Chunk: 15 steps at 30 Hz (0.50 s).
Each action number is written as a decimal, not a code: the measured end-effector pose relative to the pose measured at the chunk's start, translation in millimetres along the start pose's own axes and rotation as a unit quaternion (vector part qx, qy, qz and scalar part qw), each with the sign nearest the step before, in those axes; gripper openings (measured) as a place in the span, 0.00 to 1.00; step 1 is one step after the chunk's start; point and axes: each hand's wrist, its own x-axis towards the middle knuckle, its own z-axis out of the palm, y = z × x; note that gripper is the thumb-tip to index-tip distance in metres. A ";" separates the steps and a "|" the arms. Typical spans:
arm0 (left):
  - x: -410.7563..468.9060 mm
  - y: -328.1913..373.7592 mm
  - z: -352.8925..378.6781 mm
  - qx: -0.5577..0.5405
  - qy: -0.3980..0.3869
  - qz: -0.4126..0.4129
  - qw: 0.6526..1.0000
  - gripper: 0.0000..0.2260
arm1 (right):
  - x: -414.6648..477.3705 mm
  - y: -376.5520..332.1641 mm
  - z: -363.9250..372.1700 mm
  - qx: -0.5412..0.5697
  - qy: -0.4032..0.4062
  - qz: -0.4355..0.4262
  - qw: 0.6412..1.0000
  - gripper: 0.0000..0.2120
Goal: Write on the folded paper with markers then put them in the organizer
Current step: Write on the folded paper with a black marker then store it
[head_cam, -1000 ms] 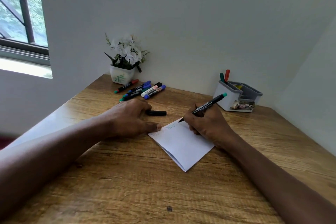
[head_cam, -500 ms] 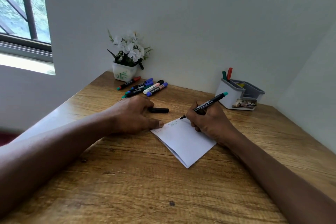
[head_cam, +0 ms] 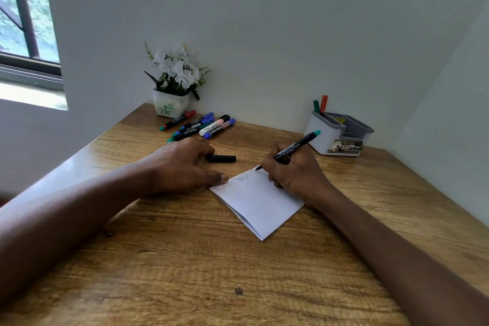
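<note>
The folded paper (head_cam: 259, 204) lies on the worktop (head_cam: 185, 259); at its far edge the right hand (head_cam: 296, 174) pinches a green-ended marker (head_cam: 291, 148), tip on the sheet; at its left corner the left hand (head_cam: 182, 167) rests relaxed, thumb touching the edge; beyond the paper lie a black cap (head_cam: 221, 158), loose markers (head_cam: 201, 126) far left, and the organizer (head_cam: 328, 135) far right.

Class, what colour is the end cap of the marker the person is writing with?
Teal green, on the slim black marker in the right hand; head view.
</note>
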 end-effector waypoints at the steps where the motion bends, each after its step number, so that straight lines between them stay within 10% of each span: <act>1: 0.2 0.3 0.1 -0.001 0.000 0.000 1.000 0.36 | -0.2 -0.6 -0.2 0.000 0.002 0.001 1.000 0.11; 15: 0.4 0.7 -0.5 -0.008 -0.004 -0.006 1.000 0.36 | 1.2 1.3 0.3 -0.020 0.031 -0.001 0.999 0.15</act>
